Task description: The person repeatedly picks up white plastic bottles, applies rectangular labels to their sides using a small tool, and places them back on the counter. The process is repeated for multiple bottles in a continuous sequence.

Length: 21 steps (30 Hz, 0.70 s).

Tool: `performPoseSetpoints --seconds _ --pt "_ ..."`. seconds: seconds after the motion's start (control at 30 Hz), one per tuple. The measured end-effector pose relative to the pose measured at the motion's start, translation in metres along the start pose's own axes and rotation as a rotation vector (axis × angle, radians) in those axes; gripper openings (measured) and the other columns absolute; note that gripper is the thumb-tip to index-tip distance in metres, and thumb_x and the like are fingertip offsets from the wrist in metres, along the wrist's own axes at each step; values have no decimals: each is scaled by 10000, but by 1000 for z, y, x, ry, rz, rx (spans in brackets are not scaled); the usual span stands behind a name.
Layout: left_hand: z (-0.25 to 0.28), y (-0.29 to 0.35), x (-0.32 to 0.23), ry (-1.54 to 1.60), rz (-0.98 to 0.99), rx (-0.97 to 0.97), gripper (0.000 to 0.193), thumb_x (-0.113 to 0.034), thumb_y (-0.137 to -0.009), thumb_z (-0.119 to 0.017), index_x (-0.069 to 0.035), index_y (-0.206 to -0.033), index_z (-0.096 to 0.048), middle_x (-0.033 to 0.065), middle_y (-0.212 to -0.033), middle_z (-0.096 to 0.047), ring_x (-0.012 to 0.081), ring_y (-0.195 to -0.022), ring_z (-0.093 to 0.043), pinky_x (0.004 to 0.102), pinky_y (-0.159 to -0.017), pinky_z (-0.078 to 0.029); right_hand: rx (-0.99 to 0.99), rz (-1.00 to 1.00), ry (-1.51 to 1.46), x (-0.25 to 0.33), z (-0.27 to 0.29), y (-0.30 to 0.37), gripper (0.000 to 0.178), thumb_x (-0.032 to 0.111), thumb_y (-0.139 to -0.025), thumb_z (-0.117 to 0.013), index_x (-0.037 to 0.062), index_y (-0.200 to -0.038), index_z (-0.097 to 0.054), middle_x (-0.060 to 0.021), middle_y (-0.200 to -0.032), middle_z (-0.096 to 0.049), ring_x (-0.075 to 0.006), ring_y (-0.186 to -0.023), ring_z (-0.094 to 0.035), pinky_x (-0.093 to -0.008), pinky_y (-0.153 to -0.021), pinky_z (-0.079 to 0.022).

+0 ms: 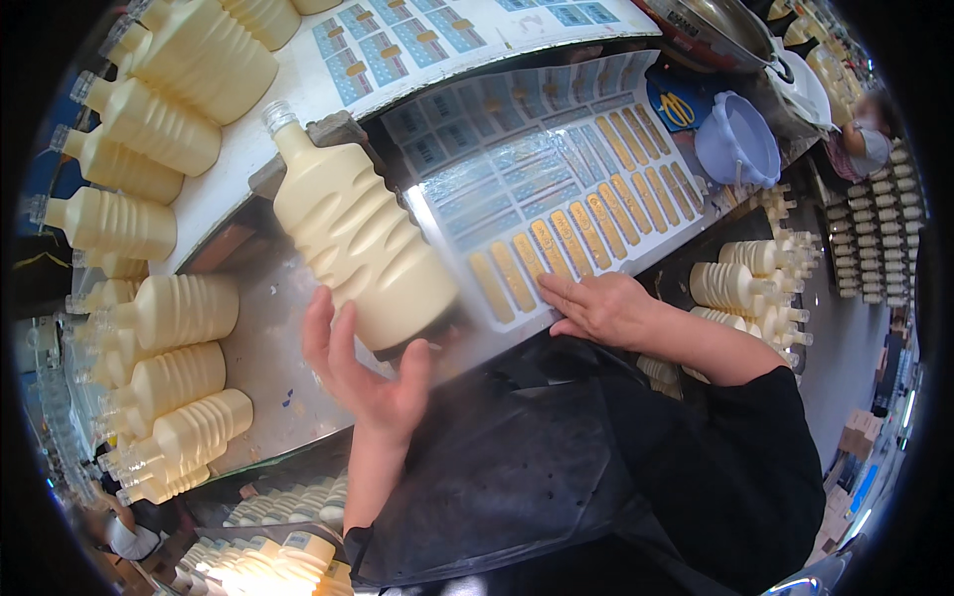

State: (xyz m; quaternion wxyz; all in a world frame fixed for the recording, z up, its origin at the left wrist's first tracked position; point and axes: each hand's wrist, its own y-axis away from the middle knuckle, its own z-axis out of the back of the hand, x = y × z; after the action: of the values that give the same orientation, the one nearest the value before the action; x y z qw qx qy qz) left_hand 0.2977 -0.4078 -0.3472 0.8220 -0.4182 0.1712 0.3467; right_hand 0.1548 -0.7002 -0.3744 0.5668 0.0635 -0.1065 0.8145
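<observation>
A large cream-coloured bottle (363, 238) with a ribbed body and a clear neck lies slanted on the work table, its neck by a dark block (338, 129). Close to the bottle's base, my left hand (368, 372) is open, fingers and thumb spread; whether a fingertip touches the bottle I cannot tell. My right hand (601, 310) rests on the near edge of a label sheet (636, 253). Its fingers lie stretched over the lower ends of the gold strip labels (558, 248), with the thumb apart. Pale blue labels (537, 174) fill the sheet's middle.
More cream bottles (189, 308) line the left side. A white shelf (288, 70) behind holds blue labels. At the right stand a lavender bucket (735, 139), yellow scissors (677, 109), a metal pan (711, 35) and further bottles (730, 286). Another person (867, 144) is at the far right.
</observation>
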Motion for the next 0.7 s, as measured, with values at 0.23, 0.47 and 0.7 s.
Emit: performPoseSetpoints --seconds 0.23,0.47,0.7 --pt "0 -14 -16 115 -69 -35 348 -117 -833 -779 -61 -1164 -685 177 -1244 -634 333 -1061 -625 423 -885 -508 -80 71 15 -6 -10 19 313 218 -878 -762 14 -1104 -692 -86 -1117 -696 -232 -729 -695 -363 -622 -572" --pt "12 -42 -23 356 206 50 185 -102 -1019 -578 18 -1066 -712 112 -1065 -649 174 -936 -587 274 -830 -458 58 -661 -863 -20 33 -40 147 160 -893 -742 15 -896 -769 -78 -775 -731 -160 -711 -688 -308 -665 -534" --pt "23 -73 -25 851 706 373 637 -533 -1100 -392 -1 -1020 -733 43 -867 -665 101 -739 -518 252 -655 -403 -198 -47 -798 1 114 -152 104 33 -912 -720 33 -1010 -756 -71 -1024 -734 -125 -851 -690 -270 -718 -546"
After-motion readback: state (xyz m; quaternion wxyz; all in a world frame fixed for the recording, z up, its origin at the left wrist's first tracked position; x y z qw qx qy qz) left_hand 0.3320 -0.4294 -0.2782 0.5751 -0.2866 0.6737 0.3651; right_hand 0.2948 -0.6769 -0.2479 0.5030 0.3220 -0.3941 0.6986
